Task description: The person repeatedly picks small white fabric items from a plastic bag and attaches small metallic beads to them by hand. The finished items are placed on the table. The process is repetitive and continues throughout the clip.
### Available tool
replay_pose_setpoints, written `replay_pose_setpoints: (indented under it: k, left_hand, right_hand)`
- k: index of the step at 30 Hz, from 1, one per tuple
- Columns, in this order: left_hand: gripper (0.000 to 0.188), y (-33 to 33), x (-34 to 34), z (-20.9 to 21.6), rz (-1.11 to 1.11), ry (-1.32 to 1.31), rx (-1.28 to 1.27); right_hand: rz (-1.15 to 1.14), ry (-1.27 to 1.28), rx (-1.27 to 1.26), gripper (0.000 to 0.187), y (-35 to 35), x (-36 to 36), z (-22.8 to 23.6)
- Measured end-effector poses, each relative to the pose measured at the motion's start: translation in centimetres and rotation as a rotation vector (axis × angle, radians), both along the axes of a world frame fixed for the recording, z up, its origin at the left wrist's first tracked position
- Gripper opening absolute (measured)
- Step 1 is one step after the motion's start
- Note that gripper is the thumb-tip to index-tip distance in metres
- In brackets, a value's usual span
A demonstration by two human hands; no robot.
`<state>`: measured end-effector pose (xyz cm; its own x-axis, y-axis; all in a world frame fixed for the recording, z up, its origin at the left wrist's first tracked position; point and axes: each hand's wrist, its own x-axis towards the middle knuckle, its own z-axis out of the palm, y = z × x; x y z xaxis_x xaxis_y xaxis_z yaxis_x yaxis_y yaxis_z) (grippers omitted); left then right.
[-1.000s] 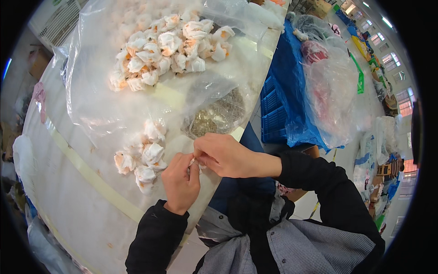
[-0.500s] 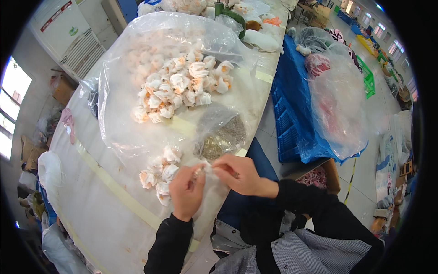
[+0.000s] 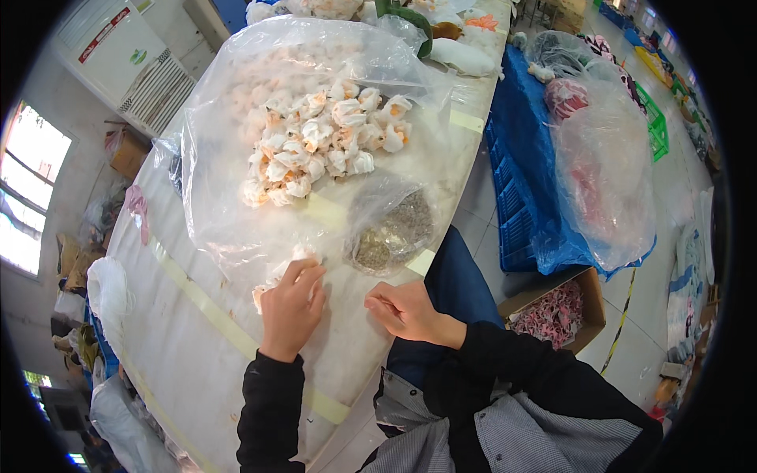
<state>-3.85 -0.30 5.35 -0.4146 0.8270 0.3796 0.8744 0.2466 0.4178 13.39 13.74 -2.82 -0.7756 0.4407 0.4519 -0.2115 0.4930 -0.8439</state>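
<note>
My left hand (image 3: 291, 309) is over a small group of white, puffy fabric pieces with orange centres (image 3: 300, 254) near the table's front. Its fingers bend inward and cover most of the group; what they hold, if anything, is hidden. To the right, my right hand (image 3: 407, 310) hovers by the table edge, thumb and fingers pressed together, and nothing shows clearly between them. Just beyond it lies a clear plastic bag of small grey-brown grains (image 3: 394, 229). Farther back, a heap of similar white-and-orange pieces (image 3: 323, 142) spills from a large clear plastic bag (image 3: 209, 169).
The pale table (image 3: 189, 363) carries strips of yellowish tape. Right of it stands a blue crate (image 3: 512, 229) lined with blue plastic and filled with bagged pink items. A cardboard box of pink scraps (image 3: 556, 315) sits below the crate. A green metal tool (image 3: 418, 27) is at the back.
My hands, which met in front of the small group, have moved apart. The left went onto the group; the right stayed near the edge. The whole view has shifted slightly.
</note>
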Motion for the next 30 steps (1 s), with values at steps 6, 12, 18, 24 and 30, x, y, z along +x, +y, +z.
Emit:
replay_pose_setpoints:
  k: [6, 12, 18, 24, 30]
  left_hand:
    - [0.035, 2.5, 0.0, -1.3, 0.176, 0.152, -0.27]
    - [0.032, 3.1, -0.2, -1.5, 0.229, 0.178, -0.267]
    - [0.029, 2.4, 1.4, 2.0, 0.211, -0.383, 0.02]
    - [0.043, 1.4, 1.0, -1.6, 0.166, -0.031, -0.135]
    - [0.044, 1.7, 2.4, 0.1, 0.037, -0.27, -0.103]
  right_hand:
    - [0.042, 0.035, 0.079, 0.012, 0.6, 0.3, 0.0]
    - [0.024, 0.063, 0.135, 0.01, 0.3, 0.2, -0.1]
    - [-0.007, 0.065, 0.145, 0.006, 0.5, 0.2, -0.8]
    - [-0.031, 0.124, 0.151, 0.004, 0.1, -0.1, -0.4]
    - [-0.03, 0.133, -0.119, 0.009, 0.1, 0.7, -1.2]
